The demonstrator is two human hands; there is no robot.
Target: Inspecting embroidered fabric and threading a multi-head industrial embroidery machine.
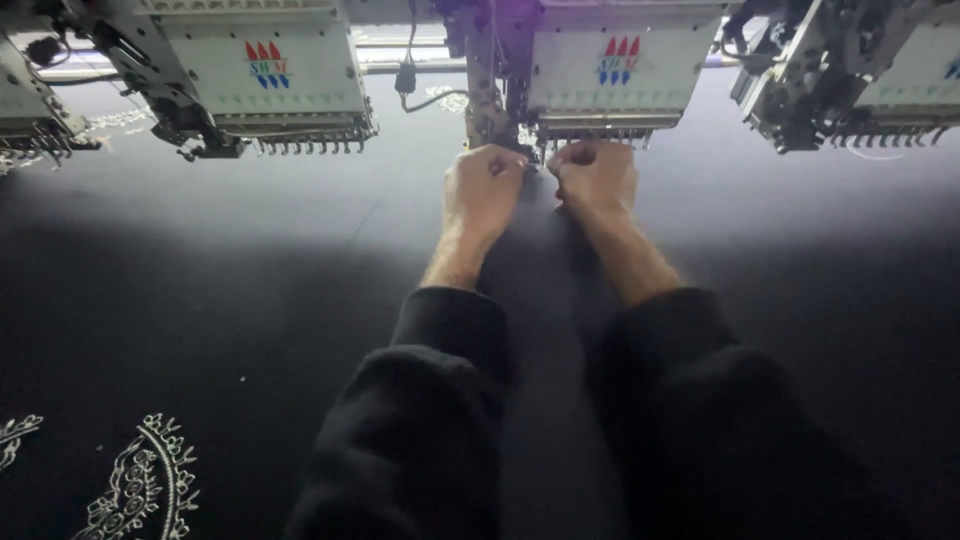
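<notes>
Both arms in black sleeves reach forward over a wide black cloth (pixel 250 270) stretched under a row of embroidery machine heads. My left hand (pixel 482 188) and my right hand (pixel 596 175) are side by side, fingers curled, right under the needle row of the middle head (pixel 610 75). The fingertips are close together at the needles. Whether they pinch a thread or anything else is too small and dark to tell.
Another white embroidery head (pixel 275 80) hangs at the left and a third (pixel 860 80) at the right. White paisley embroidery (pixel 140 480) shows on the cloth at the bottom left. A cable with a plug (pixel 406 75) dangles between the left and middle heads.
</notes>
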